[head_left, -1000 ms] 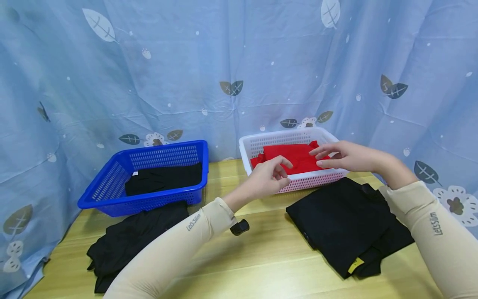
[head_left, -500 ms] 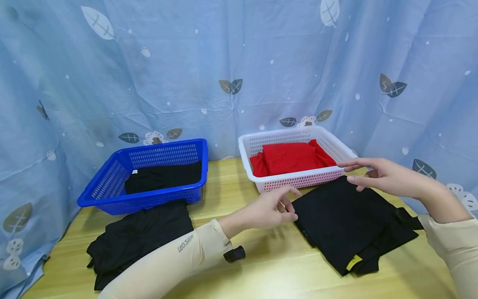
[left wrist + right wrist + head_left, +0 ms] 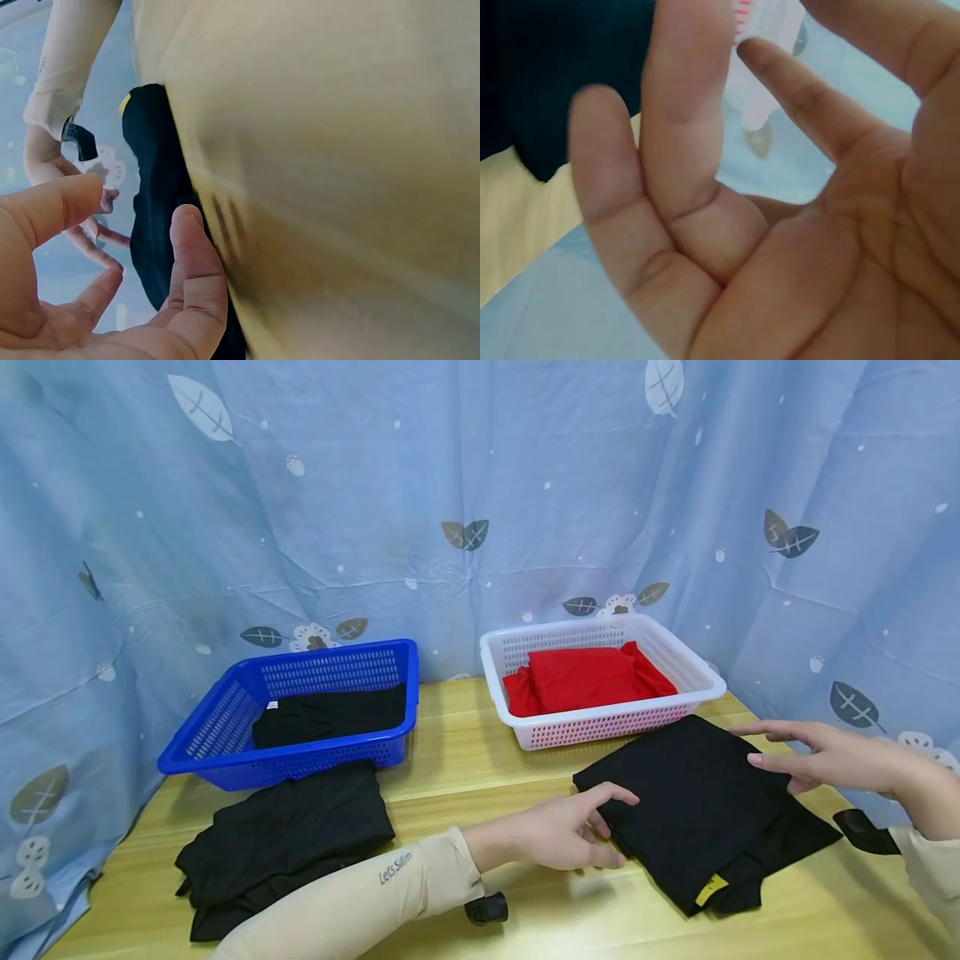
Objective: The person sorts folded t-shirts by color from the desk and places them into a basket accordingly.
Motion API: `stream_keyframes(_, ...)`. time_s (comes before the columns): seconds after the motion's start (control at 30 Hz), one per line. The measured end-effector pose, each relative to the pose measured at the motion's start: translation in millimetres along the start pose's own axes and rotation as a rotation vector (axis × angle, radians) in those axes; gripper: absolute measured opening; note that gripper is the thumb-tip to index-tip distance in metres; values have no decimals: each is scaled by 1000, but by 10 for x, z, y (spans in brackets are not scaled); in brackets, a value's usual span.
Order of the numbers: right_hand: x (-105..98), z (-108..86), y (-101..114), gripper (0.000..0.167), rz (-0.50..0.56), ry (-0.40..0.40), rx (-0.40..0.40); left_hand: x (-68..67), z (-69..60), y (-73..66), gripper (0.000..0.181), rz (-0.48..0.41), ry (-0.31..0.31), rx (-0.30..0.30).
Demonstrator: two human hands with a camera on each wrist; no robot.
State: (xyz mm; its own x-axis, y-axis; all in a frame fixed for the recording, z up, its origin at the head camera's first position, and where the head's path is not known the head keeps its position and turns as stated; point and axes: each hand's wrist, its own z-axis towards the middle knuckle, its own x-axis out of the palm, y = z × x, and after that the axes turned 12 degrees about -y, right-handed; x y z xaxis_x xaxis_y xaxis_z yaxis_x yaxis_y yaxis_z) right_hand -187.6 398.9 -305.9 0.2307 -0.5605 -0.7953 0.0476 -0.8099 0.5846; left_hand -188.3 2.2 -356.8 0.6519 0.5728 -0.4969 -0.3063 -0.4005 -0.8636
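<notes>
Folded black garment [image 3: 686,806] lies flat on the table [image 3: 450,743], toward the right edge, in front of the white basket [image 3: 592,727]; yellow tag [image 3: 711,890] at its near corner, looser layers poking out toward the table's right edge. Left hand [image 3: 562,831] at the garment's left side, fingers bent, thumb well apart from the index, nothing held; contact with the cloth – cannot tell. Right hand [image 3: 840,764] over its far right side, fingers extended and spread from the thumb, also holding nothing. White basket sits at the table's back edge, right of centre, with a red garment [image 3: 588,677] inside. Blue basket [image 3: 315,763] toward the back left corner, black cloth [image 3: 333,714] in it; a black garment pile [image 3: 292,827] lies in front of that, near the table's left edge. Risks, my judgement: fingers that pinch only the top layer would likely peel the fold open, since the under layers look loose and out of line. Uneven grips would probably let the tag corner sag and drag. The far corner sits close under the white basket's front wall – lifting there carelessly might snag the rim or nudge the basket.
</notes>
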Motion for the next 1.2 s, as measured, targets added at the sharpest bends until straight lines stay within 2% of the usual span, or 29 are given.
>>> stream_keyframes(0.1, 42, 1, -83, 69, 103, 70, 31, 26, 17, 1, 69, 11, 3, 2)
stream_keyframes(0.23, 110, 41, -151, 64, 168, 116, 17, 39, 26, -10, 67, -6, -10, -30)
stream_keyframes(0.43, 177, 92, -194, 55, 150, 116, -36, 70, 29, -29, 65, -58, -34, -88)
stream_keyframes(0.53, 188, 105, -210, 54, 131, 95, -54, 82, 34, -34, 63, -54, -52, -95)
stream_keyframes(0.67, 188, 124, -232, 53, 145, 104, -55, 87, 37, -41, 63, -55, -58, -106)
stream_keyframes(1.0, 212, 162, -211, 47, 144, 83, -103, 84, 27, -40, 64, -113, -57, -119)
stream_keyframes(1.2, 242, 187, -197, 44, 199, 138, -78, 38, -17, -13, 62, -111, -63, -132)
